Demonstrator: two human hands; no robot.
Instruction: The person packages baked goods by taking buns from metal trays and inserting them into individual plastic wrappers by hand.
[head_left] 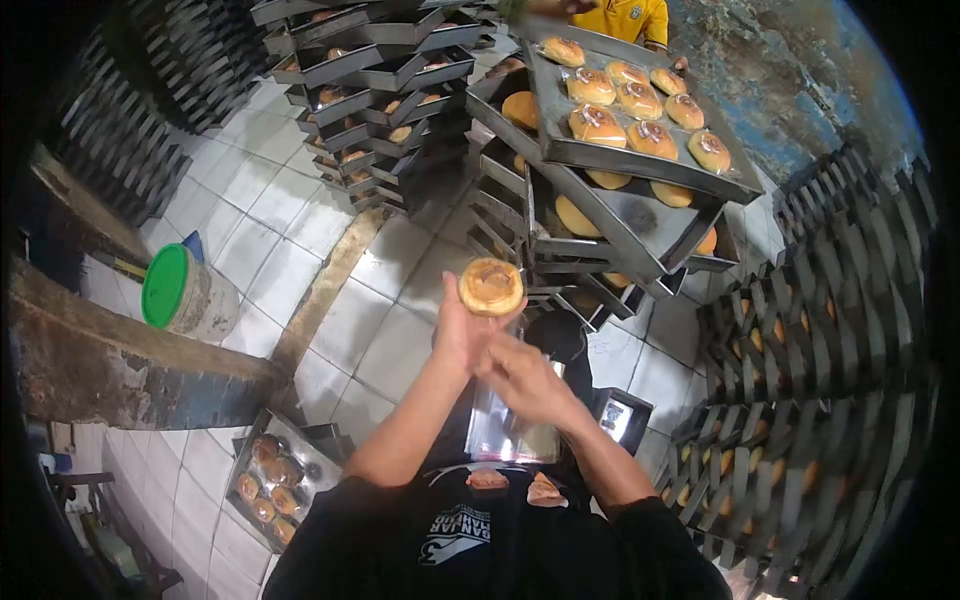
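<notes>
A round golden bun (490,287) with a browned top rests in my left hand (462,325), whose fingers are around its underside. Just below the bun, my right hand (520,378) is near my left palm, its fingers curled and blurred; whatever they hold cannot be made out. Beneath my hands, a stack of clear plastic sheets or bags (500,425) lies in my lap. Ahead to the right, the top metal tray (640,160) holds several buns (638,100) in clear wrapping.
Stacked metal trays (375,75) with buns stand ahead, and more (800,440) on the right. A person in a yellow shirt (620,20) is behind the top tray. A green-lidded bucket (165,285) stands left. Another tray (325,465) of buns sits lower left.
</notes>
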